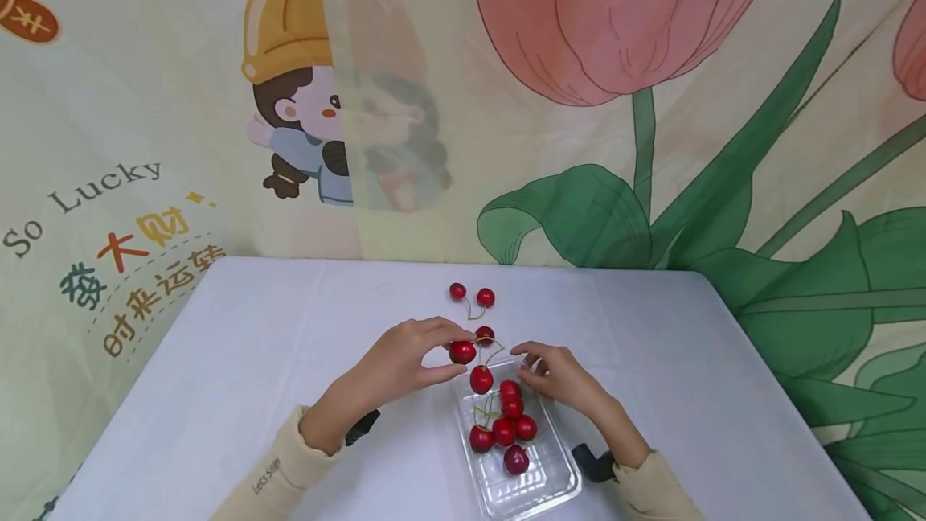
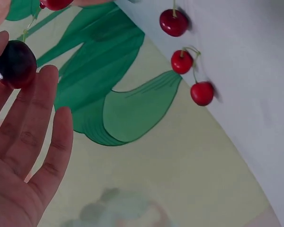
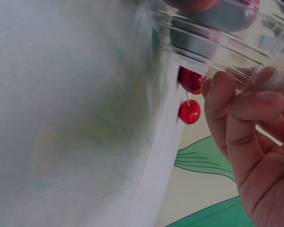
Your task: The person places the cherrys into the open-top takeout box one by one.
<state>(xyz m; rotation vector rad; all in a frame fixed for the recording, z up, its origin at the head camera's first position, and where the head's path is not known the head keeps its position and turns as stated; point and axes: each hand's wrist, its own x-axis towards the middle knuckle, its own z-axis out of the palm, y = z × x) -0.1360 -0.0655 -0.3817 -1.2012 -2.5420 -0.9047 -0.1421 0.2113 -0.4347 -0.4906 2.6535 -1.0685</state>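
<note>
Between its thumb and fingertips my left hand (image 1: 405,356) pinches a dark red cherry (image 1: 462,352) above the far end of a clear plastic container (image 1: 560,477). Close by is another cherry (image 1: 481,379) with a green stem. The left wrist view shows the pinched cherry (image 2: 15,64) nearly black, a stem running from it to a red cherry (image 2: 57,3). My right hand (image 1: 560,376) holds the container's far right corner with bent fingers (image 3: 244,132). Several cherries (image 1: 526,428) lie inside the container, some with stems.
A single cherry (image 1: 485,334) lies on the white tabletop (image 1: 637,344) just beyond the left fingertips. Farther back, two cherries (image 1: 485,297) share a joined stem. A printed cloth (image 1: 419,231) hangs behind the table's far edge.
</note>
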